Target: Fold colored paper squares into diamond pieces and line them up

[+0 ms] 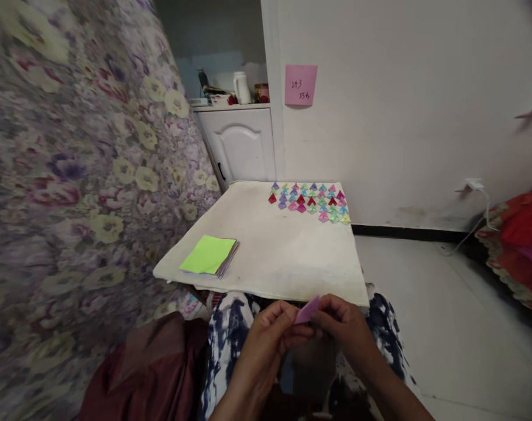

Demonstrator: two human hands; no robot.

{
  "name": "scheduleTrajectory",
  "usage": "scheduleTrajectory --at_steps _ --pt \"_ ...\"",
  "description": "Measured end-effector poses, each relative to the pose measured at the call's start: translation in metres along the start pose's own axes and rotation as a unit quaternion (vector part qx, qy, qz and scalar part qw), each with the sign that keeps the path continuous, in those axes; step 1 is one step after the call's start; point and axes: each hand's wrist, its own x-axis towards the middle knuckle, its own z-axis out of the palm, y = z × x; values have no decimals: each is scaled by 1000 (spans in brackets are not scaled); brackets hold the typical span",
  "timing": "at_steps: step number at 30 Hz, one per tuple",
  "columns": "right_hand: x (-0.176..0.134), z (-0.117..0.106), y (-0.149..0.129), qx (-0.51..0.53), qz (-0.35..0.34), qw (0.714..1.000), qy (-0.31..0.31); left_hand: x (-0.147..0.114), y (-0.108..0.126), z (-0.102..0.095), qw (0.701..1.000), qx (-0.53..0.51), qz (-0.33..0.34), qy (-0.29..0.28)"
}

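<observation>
Between my two hands, just off the table's near edge and above my lap, is a small folded piece of pink paper (307, 310). My left hand (278, 328) pinches its left end between thumb and fingers. Its right end is gripped by my right hand (339, 316), fingers curled in. The fingertips hide part of the folds. On the table lies a stack of square paper (208, 255), bright green on top, to the left of my hands. Rows of small folded paper pieces (312, 200) in many colours cover the table's far right corner.
The table (266, 251) has a cream cover. A floral curtain (94, 193) hangs along its left side. Behind stand a white cabinet (243, 143) and a wall bearing a pink note (301, 85). A dark red cloth (147, 368) lies at lower left; red fabric (524, 234) is at right.
</observation>
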Motion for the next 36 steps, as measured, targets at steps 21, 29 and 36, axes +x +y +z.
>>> scheduleTrajectory --at_steps 21,29,36 --pt "-4 -12 -14 1 2 995 -100 -18 20 3 966 225 32 -126" --pt "-1 -5 0 36 16 996 -76 -7 8 3 969 206 56 -123" --pt "-2 9 15 -109 -44 991 67 10 -14 -5 957 255 134 -20"
